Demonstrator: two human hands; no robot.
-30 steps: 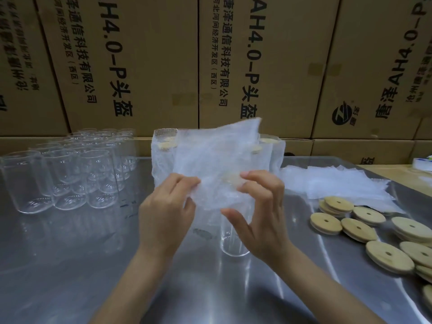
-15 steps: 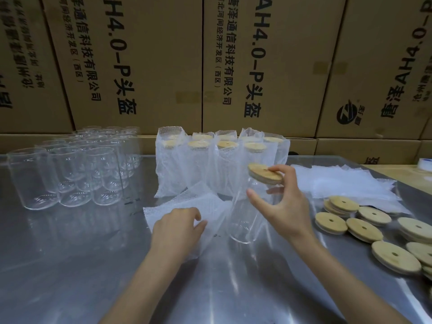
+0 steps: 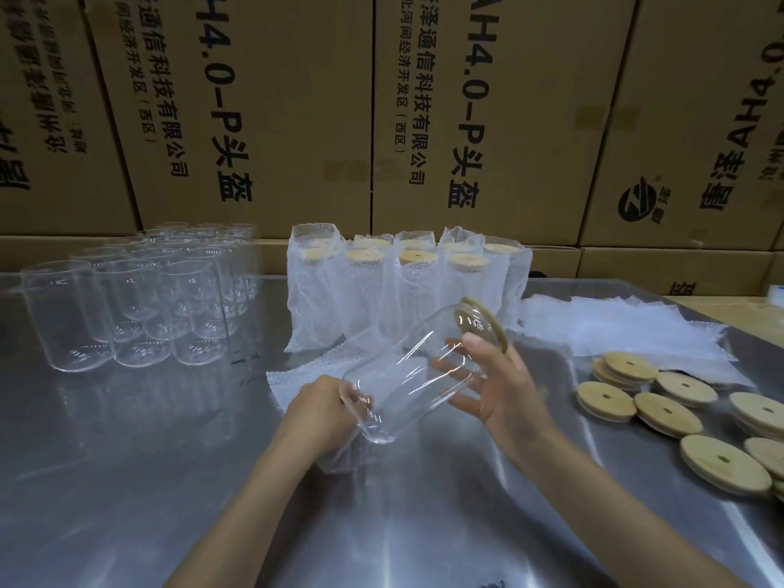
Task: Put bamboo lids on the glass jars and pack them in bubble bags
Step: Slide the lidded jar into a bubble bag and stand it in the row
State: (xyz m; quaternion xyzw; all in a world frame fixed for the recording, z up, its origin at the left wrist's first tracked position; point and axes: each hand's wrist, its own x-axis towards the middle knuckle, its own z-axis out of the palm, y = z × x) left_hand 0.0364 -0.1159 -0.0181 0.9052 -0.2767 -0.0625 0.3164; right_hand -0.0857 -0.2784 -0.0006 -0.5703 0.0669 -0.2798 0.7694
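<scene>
A clear glass jar (image 3: 407,379) with a bamboo lid (image 3: 483,322) on its mouth is tilted over, lid end up and to the right, base down near the table. My right hand (image 3: 496,388) grips the jar's upper body, thumb just below the lid. My left hand (image 3: 322,413) holds a bubble bag (image 3: 297,371) that lies on the table, right at the jar's base. The bag's mouth is hidden behind my hand and the jar.
Several bare glass jars (image 3: 140,307) stand at the back left. Several bagged, lidded jars (image 3: 407,286) stand in a row at the back centre. A pile of bubble bags (image 3: 628,333) and several loose bamboo lids (image 3: 666,413) lie on the right. Cardboard boxes (image 3: 297,112) wall the steel table (image 3: 127,481).
The bubble bag came down from in front of me onto the table. My right hand lifted the lidded jar and tipped it from upright toward my left hand and the bag.
</scene>
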